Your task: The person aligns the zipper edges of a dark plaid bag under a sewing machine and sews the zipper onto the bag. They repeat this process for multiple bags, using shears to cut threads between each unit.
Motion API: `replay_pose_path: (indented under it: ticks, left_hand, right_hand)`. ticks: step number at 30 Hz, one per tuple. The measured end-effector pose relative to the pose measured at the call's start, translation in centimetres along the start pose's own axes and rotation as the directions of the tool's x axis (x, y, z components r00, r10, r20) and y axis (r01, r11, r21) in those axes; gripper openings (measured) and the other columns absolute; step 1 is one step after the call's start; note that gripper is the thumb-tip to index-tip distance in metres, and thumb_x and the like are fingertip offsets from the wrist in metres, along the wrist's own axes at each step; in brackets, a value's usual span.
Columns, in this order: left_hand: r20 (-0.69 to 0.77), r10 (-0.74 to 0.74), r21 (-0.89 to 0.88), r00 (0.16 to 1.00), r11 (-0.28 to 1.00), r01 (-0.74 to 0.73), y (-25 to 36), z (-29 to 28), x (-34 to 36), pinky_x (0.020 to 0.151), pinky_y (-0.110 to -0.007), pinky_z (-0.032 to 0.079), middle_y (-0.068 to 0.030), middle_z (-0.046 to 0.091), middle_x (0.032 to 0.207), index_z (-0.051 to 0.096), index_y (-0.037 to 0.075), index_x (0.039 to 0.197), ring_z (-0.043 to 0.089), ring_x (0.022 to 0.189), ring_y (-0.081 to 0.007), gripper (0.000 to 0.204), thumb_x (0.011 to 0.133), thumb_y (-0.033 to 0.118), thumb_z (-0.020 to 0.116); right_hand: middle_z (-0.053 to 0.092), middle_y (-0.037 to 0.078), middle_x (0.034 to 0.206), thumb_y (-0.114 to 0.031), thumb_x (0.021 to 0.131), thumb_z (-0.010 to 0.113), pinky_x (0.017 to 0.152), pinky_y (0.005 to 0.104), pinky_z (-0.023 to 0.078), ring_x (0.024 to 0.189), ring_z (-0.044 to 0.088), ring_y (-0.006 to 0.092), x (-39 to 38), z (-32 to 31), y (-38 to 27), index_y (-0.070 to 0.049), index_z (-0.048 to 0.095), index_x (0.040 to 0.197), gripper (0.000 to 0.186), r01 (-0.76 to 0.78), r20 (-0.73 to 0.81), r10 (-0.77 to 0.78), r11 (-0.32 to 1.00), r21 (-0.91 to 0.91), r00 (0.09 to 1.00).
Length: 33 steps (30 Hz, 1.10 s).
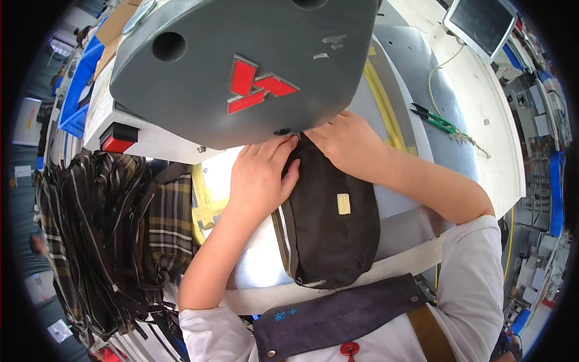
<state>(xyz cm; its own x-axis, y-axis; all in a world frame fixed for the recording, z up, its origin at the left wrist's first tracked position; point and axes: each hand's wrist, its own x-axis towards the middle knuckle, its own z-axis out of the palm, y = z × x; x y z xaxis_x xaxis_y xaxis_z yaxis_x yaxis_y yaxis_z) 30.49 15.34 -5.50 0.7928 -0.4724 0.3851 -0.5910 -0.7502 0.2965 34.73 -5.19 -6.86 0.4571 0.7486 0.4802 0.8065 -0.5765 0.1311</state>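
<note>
A black fabric pouch (332, 229) with a silver zipper along its left edge and a small pale label lies on the light work surface (398, 108), its far end tucked under the grey head of a sewing machine (241, 66). My left hand (259, 175) presses flat on the pouch's upper left corner, fingers pointing toward the machine. My right hand (344, 142) rests on the pouch's upper right corner, fingers curled against the fabric just below the machine head. Both hands hold the fabric down.
A pile of plaid pieces with zippers (102, 235) hangs at the left. Green-handled snips (434, 119) and a cord lie on the table at the right. A screen (482, 24) stands at the far right corner. Blue bins (78, 90) sit at the far left.
</note>
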Motion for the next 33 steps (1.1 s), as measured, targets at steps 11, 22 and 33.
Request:
replay_pose_path:
  ticks: [11,22,33]
  left_hand:
    - [0.017,-0.041,0.008,0.999,0.999,0.04,-0.3,0.0,0.2,0.082,-0.038,0.051,-0.0073,0.066,0.11,0.067,0.004,0.106,0.064,0.094,-0.0281,0.031,0.076,0.012,0.071]
    - [-0.006,-0.025,0.029,1.0,0.999,0.025,-0.9,0.3,0.2,0.077,-0.037,0.051,-0.0063,0.068,0.107,0.068,0.006,0.109,0.066,0.091,-0.0264,0.034,0.076,0.014,0.07]
    - [0.002,-0.006,0.034,1.0,0.999,0.006,-0.7,0.0,0.3,0.082,-0.038,0.05,-0.0074,0.067,0.11,0.066,0.005,0.112,0.065,0.096,-0.0268,0.036,0.077,0.014,0.071]
  right_hand:
    - [0.055,0.004,0.089,-0.012,0.074,0.059,0.067,0.0293,0.047,0.082,0.056,0.0175,0.1,0.4,0.4,0.0,0.065,0.087,0.019,-0.031,-0.007,0.032,0.997,0.076,0.999]
    - [0.056,0.004,0.094,-0.011,0.077,0.059,0.068,0.0304,0.05,0.086,0.057,0.018,0.2,0.3,0.7,0.001,0.066,0.096,0.024,-0.031,0.039,0.029,0.998,0.063,0.999]
    - [0.058,0.004,0.098,-0.012,0.078,0.059,0.069,0.0288,0.05,0.09,0.057,0.0173,0.1,0.1,0.5,0.001,0.065,0.102,0.029,-0.076,0.028,0.074,0.994,0.079,0.997]
